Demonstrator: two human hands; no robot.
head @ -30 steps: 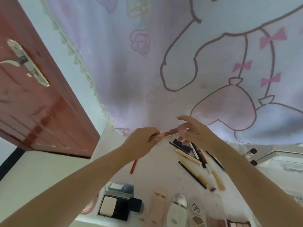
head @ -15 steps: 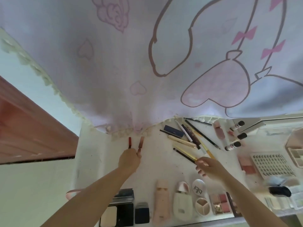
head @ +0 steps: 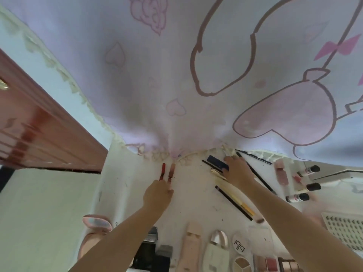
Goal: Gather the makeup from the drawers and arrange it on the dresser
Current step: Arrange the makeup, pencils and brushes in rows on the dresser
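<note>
Up by the curtain (head: 176,75), the left hand (head: 158,195) pinches two thin lipsticks (head: 167,172) flat on the dresser (head: 125,183). They look light, hard and slippery; best held mid-stick. The right hand (head: 238,171) presses spread fingers on pencils (head: 233,201).

Two lip pencils (head: 167,171) lay side by side on the bench (head: 125,173). Three dark-capped tubes (head: 311,170) stood at the right, two black compacts (head: 155,256) sat nearest, and two hands (head: 158,195) were counted.

A home bedroom: makeup-strewn dresser (head: 125,185), cartoon curtain (head: 196,75), wooden door (head: 39,138).
</note>
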